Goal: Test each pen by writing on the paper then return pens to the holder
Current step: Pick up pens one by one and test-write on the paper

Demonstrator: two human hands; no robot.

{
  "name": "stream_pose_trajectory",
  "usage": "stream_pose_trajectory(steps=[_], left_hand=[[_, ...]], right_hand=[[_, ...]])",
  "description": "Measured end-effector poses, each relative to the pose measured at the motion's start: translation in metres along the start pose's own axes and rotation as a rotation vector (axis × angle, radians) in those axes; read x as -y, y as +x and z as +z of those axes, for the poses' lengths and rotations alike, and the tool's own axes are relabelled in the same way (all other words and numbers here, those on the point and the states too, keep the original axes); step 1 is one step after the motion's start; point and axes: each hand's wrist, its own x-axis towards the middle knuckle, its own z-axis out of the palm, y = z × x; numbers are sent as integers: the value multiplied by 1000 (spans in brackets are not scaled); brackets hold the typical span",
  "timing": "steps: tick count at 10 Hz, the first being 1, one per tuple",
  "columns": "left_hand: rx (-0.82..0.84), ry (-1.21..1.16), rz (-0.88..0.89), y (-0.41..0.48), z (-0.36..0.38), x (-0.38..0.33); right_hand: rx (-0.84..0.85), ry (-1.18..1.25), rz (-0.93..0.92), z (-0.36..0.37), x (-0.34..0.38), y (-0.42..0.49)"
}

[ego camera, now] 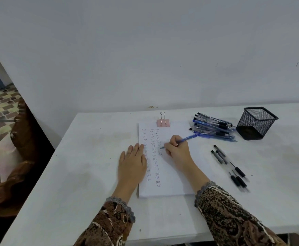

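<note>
Over to the worktop (91, 157): far edge hard against the white wall (145, 59), left edge slanting down to the lower left of the frame, with brown carved wooden furniture (20, 139) beyond the drop. Plenty of bare surface left of the paper (170, 174), and another bare strip between the sheet's right edge and the black pens (232, 167) lying loose at right of centre. More bare surface at far right, past the holder.

Paper at centre, long side running away from the viewer, pinned at its top edge by a pink binder clip (163, 123) and covered in columns of small handwritten words.

Left hand (132, 162) flat and open, fingers straight and together, pressing on the sheet's left edge, half on paper and half on worktop.

Right hand (178, 150) curled tight round a blue pen (186, 138), tip down on the paper beside the third column, barrel pointing to the upper right.

Heap of blue pens (213, 127) in the upper right, just beyond the paper's corner. Black mesh pen holder (257, 123) upright just right of that heap, well apart from both hands.
</note>
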Motion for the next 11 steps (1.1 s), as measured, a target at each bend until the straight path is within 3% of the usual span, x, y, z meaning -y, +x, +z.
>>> stream_pose_trajectory(steps=[1, 4, 11], left_hand=[[1, -8, 0, 0, 0, 0], [11, -1, 2, 0, -1, 0], [6, -12, 5, -1, -2, 0]], right_hand=[[-53, -145, -52, 4, 3, -8], [10, -281, -89, 10, 8, -15], [-28, -297, -105, 5, 3, -12]])
